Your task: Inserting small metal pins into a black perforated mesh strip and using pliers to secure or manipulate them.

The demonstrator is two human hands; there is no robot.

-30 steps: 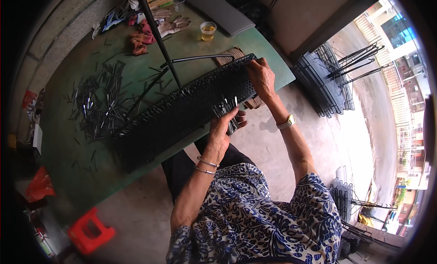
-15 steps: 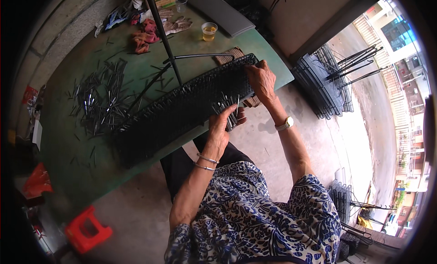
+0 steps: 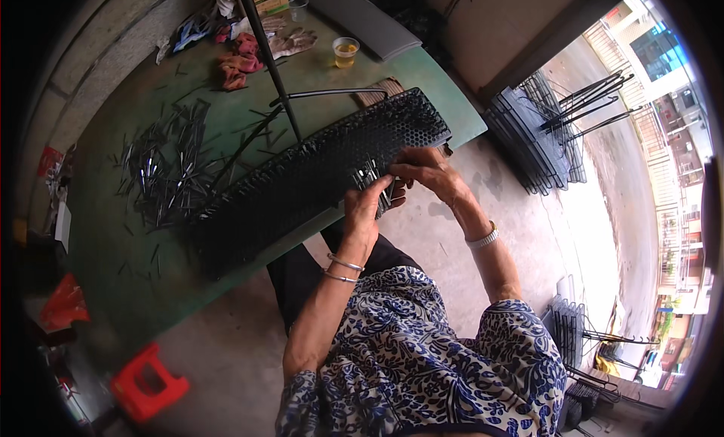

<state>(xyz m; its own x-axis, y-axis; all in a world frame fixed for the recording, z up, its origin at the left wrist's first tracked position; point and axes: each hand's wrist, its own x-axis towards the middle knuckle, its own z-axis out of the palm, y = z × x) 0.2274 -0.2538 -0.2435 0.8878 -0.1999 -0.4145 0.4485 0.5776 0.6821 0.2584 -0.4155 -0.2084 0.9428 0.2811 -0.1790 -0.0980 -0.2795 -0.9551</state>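
A long black perforated metal rack [image 3: 317, 169] lies slanted on the green table [image 3: 113, 279], with a row of small dark strips standing along its far edge. Thin black rods rise from its back. My left hand [image 3: 365, 211] is closed around a bundle of thin, shiny dark strips [image 3: 369, 173], just over the rack's near edge. Right beside that bundle is my right hand [image 3: 431, 171], its fingers pinched at the strips' ends; whether a strip is between them is hidden. A loose pile of the same strips [image 3: 162, 165] covers the table's left part.
Red cloths [image 3: 240, 64], a work glove [image 3: 294, 42] and a cup of yellow liquid [image 3: 345, 54] sit at the back. Similar racks [image 3: 532, 135] are stacked at the right by the doorway. A red stool [image 3: 148, 383] stands on the floor at lower left.
My right hand has left the rack's right end and come down and left to the bundle. My left hand keeps holding the strips in nearly the same place.
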